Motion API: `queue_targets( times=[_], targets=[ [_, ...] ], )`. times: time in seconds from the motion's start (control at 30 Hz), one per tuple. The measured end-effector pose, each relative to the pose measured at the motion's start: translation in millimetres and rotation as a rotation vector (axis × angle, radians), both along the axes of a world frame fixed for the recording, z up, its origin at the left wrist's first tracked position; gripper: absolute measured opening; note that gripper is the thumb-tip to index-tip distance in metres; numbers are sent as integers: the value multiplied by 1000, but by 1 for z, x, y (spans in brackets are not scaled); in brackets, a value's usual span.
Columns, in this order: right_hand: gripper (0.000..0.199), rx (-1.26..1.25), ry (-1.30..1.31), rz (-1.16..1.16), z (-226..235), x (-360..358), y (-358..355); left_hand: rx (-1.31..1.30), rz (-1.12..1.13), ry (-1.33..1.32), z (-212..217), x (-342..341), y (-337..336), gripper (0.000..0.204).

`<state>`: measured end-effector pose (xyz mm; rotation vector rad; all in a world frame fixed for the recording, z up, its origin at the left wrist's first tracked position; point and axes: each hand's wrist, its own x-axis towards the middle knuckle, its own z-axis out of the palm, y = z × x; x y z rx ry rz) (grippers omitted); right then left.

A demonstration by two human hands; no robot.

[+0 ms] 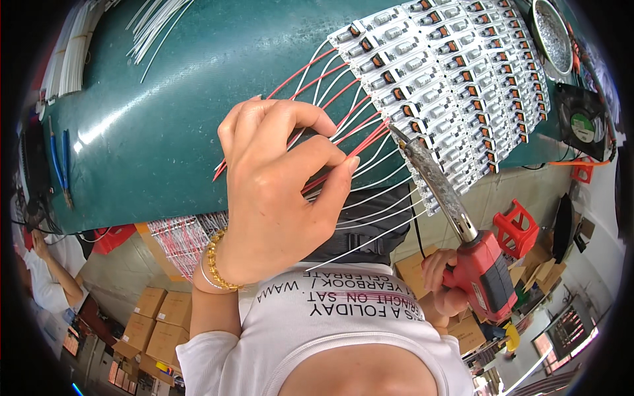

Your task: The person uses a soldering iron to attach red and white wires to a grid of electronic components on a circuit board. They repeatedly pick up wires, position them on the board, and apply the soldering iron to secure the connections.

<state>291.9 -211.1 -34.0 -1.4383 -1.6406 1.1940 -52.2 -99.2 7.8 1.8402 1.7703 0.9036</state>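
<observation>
A large panel of small white circuit boards, each carrying silvery and black-and-orange parts, lies at the right of the green table. Along its left edge, red and white wires hang off in a row. My left hand is over these wires, thumb and index finger pinched on red wires close to the panel's edge. Lower right, my right hand is closed around the grip of a red and black soldering iron. Its metal shaft points up and left, the dark tip at the panel's edge beside the red wire ends.
Loose white wires and a bundle lie at the far left, above blue-handled pliers. A metal bowl and black fan stand right. Another wired panel is below the table edge. A co-worker's arm shows left.
</observation>
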Motion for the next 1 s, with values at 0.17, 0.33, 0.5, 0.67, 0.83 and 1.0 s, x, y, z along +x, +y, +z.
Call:
queue_targets(
  times=[0.17,0.33,0.5,0.67,0.83,1.0],
  targets=[
    [91,-172,418,-174,-28,31,-23,5,8,10,-1,-1,-1,10],
    [96,60,525,59,15,-44,34,15,-7,11,0,1,0,10],
    [94,18,494,30,16,-34,29,30,5,19,0,2,1,9],
    [93,26,490,37,10,-26,25,71,49,-70,-3,-4,-1,9],
    [91,21,454,27,12,-19,18,22,-85,-4,5,4,-3,9],
    [90,22,309,41,6,-5,8,47,-77,48,2,8,-3,10]
  ],
)
